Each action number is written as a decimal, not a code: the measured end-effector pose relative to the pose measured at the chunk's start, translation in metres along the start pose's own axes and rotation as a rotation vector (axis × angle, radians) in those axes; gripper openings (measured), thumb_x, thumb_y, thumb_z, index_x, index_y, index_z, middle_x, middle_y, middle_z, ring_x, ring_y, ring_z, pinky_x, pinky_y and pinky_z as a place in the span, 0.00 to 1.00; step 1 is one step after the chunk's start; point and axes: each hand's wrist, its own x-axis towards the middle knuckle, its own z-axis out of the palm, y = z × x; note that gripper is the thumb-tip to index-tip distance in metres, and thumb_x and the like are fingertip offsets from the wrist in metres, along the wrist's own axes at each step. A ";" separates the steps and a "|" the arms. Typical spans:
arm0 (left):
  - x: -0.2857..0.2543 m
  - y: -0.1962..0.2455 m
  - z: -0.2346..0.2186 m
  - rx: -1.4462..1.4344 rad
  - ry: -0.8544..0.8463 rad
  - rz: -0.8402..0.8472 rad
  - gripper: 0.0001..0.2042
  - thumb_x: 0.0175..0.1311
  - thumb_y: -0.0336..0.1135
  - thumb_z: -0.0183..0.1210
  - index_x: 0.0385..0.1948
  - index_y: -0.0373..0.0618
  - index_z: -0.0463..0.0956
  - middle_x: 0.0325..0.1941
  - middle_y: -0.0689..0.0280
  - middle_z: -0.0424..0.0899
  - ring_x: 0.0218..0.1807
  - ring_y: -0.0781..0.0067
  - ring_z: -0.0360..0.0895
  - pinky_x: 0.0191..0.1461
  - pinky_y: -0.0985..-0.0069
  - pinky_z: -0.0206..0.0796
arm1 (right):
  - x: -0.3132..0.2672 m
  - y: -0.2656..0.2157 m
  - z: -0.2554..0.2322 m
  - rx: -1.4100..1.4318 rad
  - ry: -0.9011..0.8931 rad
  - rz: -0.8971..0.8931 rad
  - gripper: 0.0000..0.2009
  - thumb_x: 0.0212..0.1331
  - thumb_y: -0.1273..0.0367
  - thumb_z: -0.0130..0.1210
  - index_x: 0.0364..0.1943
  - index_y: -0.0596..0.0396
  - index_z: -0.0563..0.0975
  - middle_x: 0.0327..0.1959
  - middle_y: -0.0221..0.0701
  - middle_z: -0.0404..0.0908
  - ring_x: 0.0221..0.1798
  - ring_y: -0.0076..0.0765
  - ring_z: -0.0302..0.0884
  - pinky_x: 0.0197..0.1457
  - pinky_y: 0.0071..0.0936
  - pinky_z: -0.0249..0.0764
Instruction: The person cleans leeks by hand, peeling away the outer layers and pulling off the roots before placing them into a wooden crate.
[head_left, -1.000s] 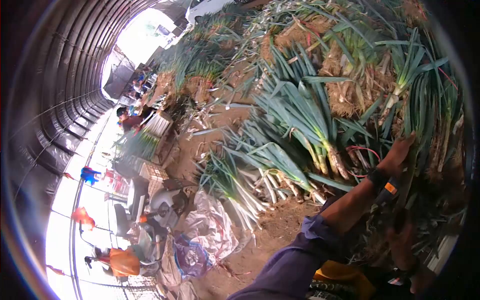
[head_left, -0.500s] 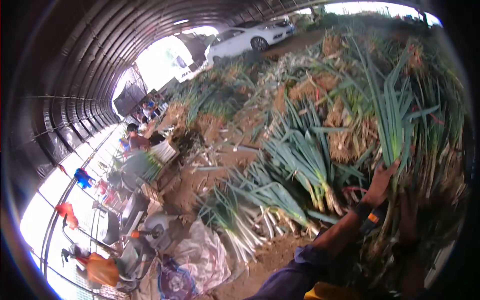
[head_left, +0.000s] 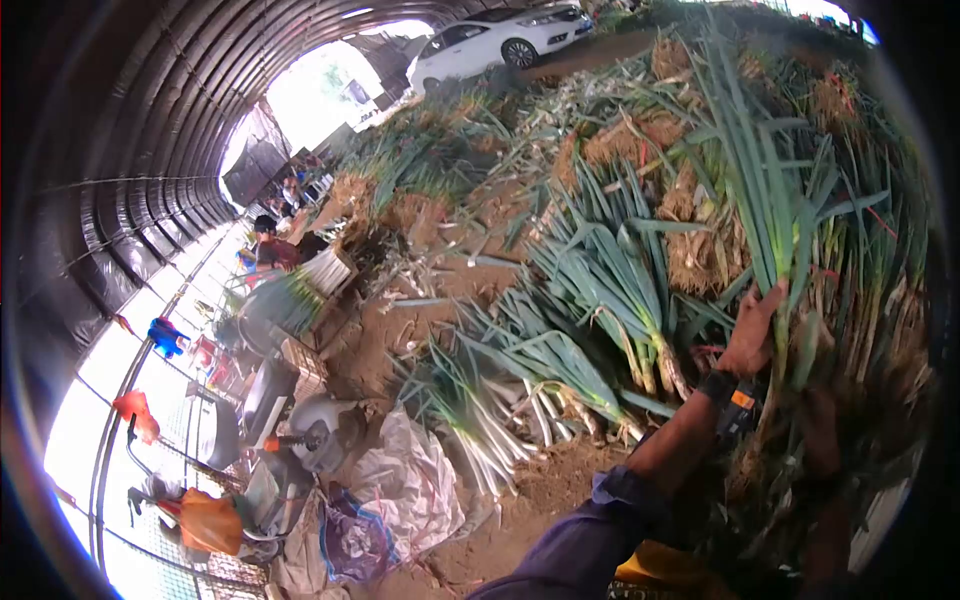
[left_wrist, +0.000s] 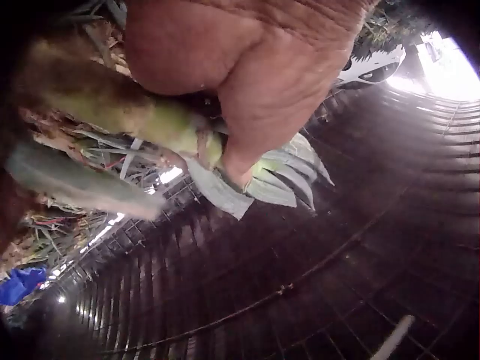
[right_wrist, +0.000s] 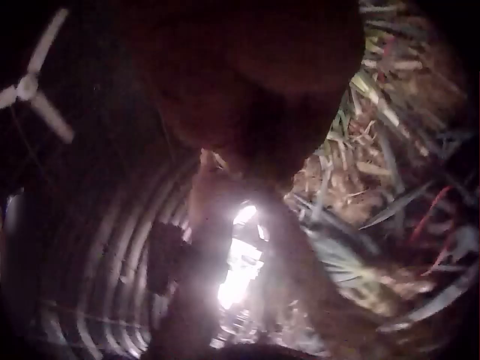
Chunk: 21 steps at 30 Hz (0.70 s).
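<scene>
In the head view my left hand point(head_left: 752, 335) grips an upright leek point(head_left: 783, 245) where the pale stem meets the green leaves. Its roots hang low in shadow. The left wrist view has the thumb of my left hand point(left_wrist: 277, 90) pressed along the leek's stem point(left_wrist: 169, 127). A loose, blurred leek leaf point(left_wrist: 82, 184) stands apart from that stem. My right hand point(head_left: 820, 440) is dim, lower and right of the stem, with a leaf point(head_left: 806, 350) drooping just above it, pinched at its lower end. The right wrist view shows my right hand point(right_wrist: 255, 82) very dark, fingers obscured.
Leeks with green tops point(head_left: 610, 280) lie piled in front, beside cleaned white-stemmed leeks point(head_left: 490, 430). More leeks point(head_left: 870, 290) stand at the right. A crumpled pale sack point(head_left: 410, 480) lies on the soil left of me. Farther back are a seated person point(head_left: 272, 245) and a white car point(head_left: 500, 45).
My left hand has raised the leek from the right-hand bunch and brought it leftward, upright. A loose leaf now droops beside its stem. The head view has turned, bringing the car into sight.
</scene>
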 end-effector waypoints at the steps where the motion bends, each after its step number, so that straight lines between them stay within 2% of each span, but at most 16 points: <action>1: 0.002 0.001 -0.007 0.023 0.034 0.014 0.14 0.71 0.37 0.60 0.54 0.43 0.75 0.47 0.68 0.81 0.46 0.73 0.80 0.48 0.71 0.74 | -0.004 0.015 0.001 -0.113 -0.188 0.035 0.22 0.67 0.66 0.60 0.62 0.58 0.72 0.60 0.39 0.75 0.60 0.40 0.73 0.65 0.38 0.69; 3: 0.006 0.005 -0.020 0.074 0.063 -0.017 0.17 0.70 0.37 0.61 0.57 0.43 0.73 0.47 0.67 0.82 0.47 0.71 0.79 0.50 0.70 0.74 | -0.035 0.053 0.000 -0.509 -0.506 -0.047 0.23 0.66 0.67 0.59 0.63 0.58 0.71 0.59 0.41 0.77 0.58 0.43 0.77 0.61 0.40 0.73; 4: 0.004 0.010 -0.025 0.096 0.069 -0.039 0.18 0.70 0.37 0.61 0.58 0.44 0.73 0.47 0.66 0.82 0.48 0.70 0.79 0.51 0.70 0.73 | -0.057 0.089 0.008 -0.786 -0.656 -0.162 0.23 0.67 0.66 0.57 0.64 0.58 0.71 0.59 0.41 0.78 0.58 0.45 0.78 0.60 0.41 0.75; 5: 0.002 0.012 -0.030 0.115 0.070 -0.066 0.19 0.70 0.37 0.61 0.59 0.44 0.72 0.47 0.65 0.82 0.48 0.69 0.79 0.52 0.70 0.73 | -0.067 0.107 0.005 -0.849 -0.751 -0.152 0.23 0.68 0.65 0.56 0.64 0.57 0.71 0.60 0.42 0.78 0.58 0.45 0.78 0.60 0.42 0.74; 7: 0.007 0.010 -0.034 0.118 0.064 -0.130 0.22 0.69 0.37 0.62 0.62 0.44 0.71 0.46 0.63 0.82 0.49 0.68 0.79 0.54 0.69 0.73 | -0.070 0.145 -0.013 -0.781 -0.742 -0.084 0.23 0.69 0.62 0.55 0.65 0.57 0.71 0.60 0.42 0.78 0.59 0.44 0.78 0.61 0.44 0.73; 8: 0.009 0.005 -0.030 0.086 0.054 -0.157 0.23 0.69 0.37 0.62 0.64 0.45 0.70 0.46 0.62 0.83 0.49 0.67 0.78 0.56 0.68 0.72 | -0.062 0.153 -0.028 -0.745 -0.663 -0.105 0.24 0.70 0.60 0.54 0.65 0.57 0.72 0.60 0.43 0.78 0.59 0.43 0.78 0.62 0.45 0.73; 9: 0.007 0.003 -0.025 0.030 0.049 -0.169 0.24 0.69 0.37 0.62 0.65 0.45 0.70 0.46 0.61 0.83 0.50 0.66 0.78 0.57 0.68 0.72 | -0.052 0.152 -0.040 -0.710 -0.546 -0.160 0.24 0.71 0.59 0.54 0.65 0.57 0.72 0.60 0.43 0.78 0.59 0.43 0.78 0.62 0.46 0.73; 10: 0.000 0.001 0.002 -0.011 0.001 -0.090 0.24 0.69 0.40 0.62 0.64 0.44 0.70 0.50 0.62 0.83 0.51 0.66 0.79 0.58 0.67 0.72 | -0.041 0.155 -0.049 -0.637 -0.366 -0.333 0.24 0.72 0.57 0.53 0.65 0.57 0.72 0.60 0.43 0.78 0.60 0.43 0.77 0.63 0.47 0.72; 11: -0.005 0.000 0.019 -0.046 -0.047 0.011 0.24 0.70 0.43 0.62 0.63 0.42 0.71 0.53 0.62 0.82 0.51 0.66 0.79 0.60 0.67 0.71 | -0.016 0.069 -0.054 -0.668 -0.428 -0.112 0.24 0.71 0.56 0.55 0.63 0.57 0.74 0.59 0.44 0.78 0.58 0.41 0.78 0.60 0.45 0.73; 12: -0.008 0.000 0.019 -0.045 -0.078 -0.008 0.24 0.70 0.43 0.62 0.62 0.42 0.71 0.55 0.62 0.82 0.53 0.67 0.79 0.62 0.67 0.70 | -0.005 0.019 -0.054 -0.435 -0.276 -0.037 0.23 0.70 0.56 0.57 0.62 0.57 0.75 0.57 0.44 0.79 0.56 0.39 0.79 0.58 0.41 0.75; 13: -0.008 -0.007 0.018 -0.038 -0.102 -0.026 0.24 0.70 0.43 0.62 0.62 0.41 0.71 0.57 0.61 0.81 0.54 0.67 0.79 0.63 0.68 0.70 | 0.004 -0.009 -0.055 -0.195 -0.128 0.030 0.23 0.70 0.57 0.58 0.61 0.57 0.76 0.55 0.44 0.80 0.54 0.36 0.80 0.56 0.37 0.76; 15: -0.007 -0.019 0.026 -0.005 -0.102 -0.016 0.25 0.71 0.45 0.61 0.63 0.40 0.70 0.58 0.60 0.81 0.57 0.65 0.78 0.65 0.66 0.68 | 0.027 -0.040 -0.057 0.002 -0.023 -0.309 0.22 0.67 0.61 0.62 0.60 0.59 0.76 0.51 0.41 0.83 0.50 0.31 0.81 0.52 0.29 0.78; 18: -0.014 -0.027 0.034 0.053 -0.100 -0.100 0.27 0.72 0.50 0.58 0.64 0.40 0.70 0.59 0.59 0.80 0.59 0.62 0.76 0.68 0.62 0.66 | 0.036 -0.088 -0.047 0.278 -0.039 -0.374 0.19 0.69 0.67 0.60 0.59 0.61 0.76 0.54 0.33 0.81 0.53 0.28 0.79 0.60 0.25 0.76; 21: -0.027 -0.032 0.045 -0.016 -0.091 -0.104 0.22 0.71 0.46 0.60 0.58 0.40 0.72 0.50 0.61 0.82 0.52 0.66 0.79 0.58 0.67 0.71 | 0.048 -0.077 -0.038 0.369 -0.011 -0.345 0.16 0.66 0.69 0.63 0.55 0.60 0.78 0.51 0.31 0.81 0.53 0.25 0.79 0.59 0.24 0.76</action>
